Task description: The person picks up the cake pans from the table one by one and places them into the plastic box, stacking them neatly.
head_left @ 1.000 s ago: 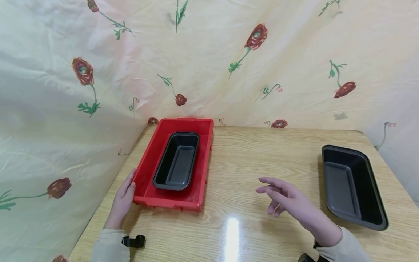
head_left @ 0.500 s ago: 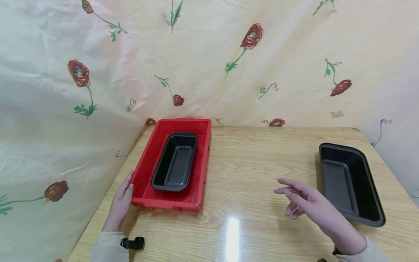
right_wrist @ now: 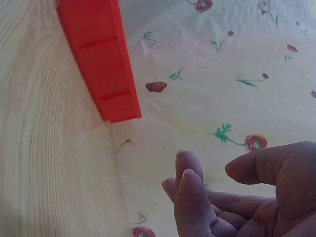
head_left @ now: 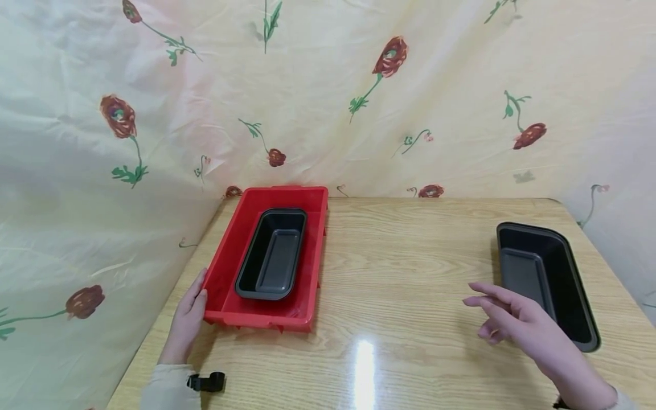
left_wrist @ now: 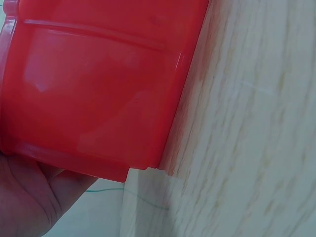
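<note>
On the left of the table lies a shallow red plastic tray (head_left: 260, 320), holding a dark loaf pan (head_left: 275, 256). My left hand (head_left: 187, 313) grips the tray's rim at the near left corner, thumb towards the inside. In the left wrist view that hand (left_wrist: 27, 197) appears below the tray's red wall (left_wrist: 89, 94), its fingers partly hidden behind it. A second dark loaf pan (head_left: 558, 262) stands at the right. My right hand (head_left: 525, 324) hovers over the table and overlaps this pan's near left side. Its fingers are loosely bent and hold nothing.
The light wood table (head_left: 400, 250) ends at a floral cloth (head_left: 318, 85) hanging behind and along the left side. A bright light reflection (head_left: 364, 370) shows near the front. The table's right edge runs close beside the second pan.
My right hand has moved to the right, from the middle of the table to the right-hand pan. My left hand stays on the tray's corner; the view has shifted slightly.
</note>
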Demonstrator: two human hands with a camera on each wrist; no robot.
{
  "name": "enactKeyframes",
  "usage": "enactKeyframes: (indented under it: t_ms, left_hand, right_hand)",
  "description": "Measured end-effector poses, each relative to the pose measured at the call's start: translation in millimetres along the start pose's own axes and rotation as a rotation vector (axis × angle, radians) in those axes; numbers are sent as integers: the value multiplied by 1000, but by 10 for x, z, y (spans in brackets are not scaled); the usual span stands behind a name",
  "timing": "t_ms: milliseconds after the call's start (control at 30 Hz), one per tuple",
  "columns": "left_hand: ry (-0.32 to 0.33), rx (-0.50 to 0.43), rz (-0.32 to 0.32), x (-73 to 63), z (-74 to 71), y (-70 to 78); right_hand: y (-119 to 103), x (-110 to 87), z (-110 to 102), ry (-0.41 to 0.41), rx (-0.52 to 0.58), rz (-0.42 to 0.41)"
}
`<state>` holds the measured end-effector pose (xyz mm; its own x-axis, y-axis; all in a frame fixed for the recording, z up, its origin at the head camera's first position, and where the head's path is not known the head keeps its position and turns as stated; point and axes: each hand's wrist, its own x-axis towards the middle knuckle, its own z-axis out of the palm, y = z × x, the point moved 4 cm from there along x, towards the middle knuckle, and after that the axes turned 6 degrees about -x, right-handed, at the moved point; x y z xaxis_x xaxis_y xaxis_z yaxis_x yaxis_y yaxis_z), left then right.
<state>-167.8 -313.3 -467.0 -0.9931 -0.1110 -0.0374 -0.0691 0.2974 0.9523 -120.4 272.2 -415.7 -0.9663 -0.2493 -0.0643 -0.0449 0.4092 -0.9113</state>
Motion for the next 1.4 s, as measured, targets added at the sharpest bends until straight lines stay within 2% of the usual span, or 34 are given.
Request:
enactKeyframes:
  t_ms: [267, 433, 667, 1033, 1233, 1300, 1400]
  left_hand:
    - [-17, -8, 32, -10, -13, 21]
    - [-4, 0, 22, -21, -15, 7]
    - [-1, 7, 25, -39, -22, 8]
    - [-9, -23, 37, -23, -7, 16]
    - [-9, -32, 24, -16, -4, 27]
    - [-10, -33, 23, -12, -4, 25]
    - [-11, -31, 31, -9, -4, 21]
  right_hand:
    - [114, -104, -140, 62, -43, 92]
    - [191, -157, -206, 102, -63, 121]
    - [308, -248, -349, 163, -71, 92]
    - [466, -454, -600, 261, -164, 169]
    - [589, -527, -700, 330, -194, 225]
    - [622, -560, -731, 367, -184, 230]
    - [672, -618, -777, 431, -136, 190]
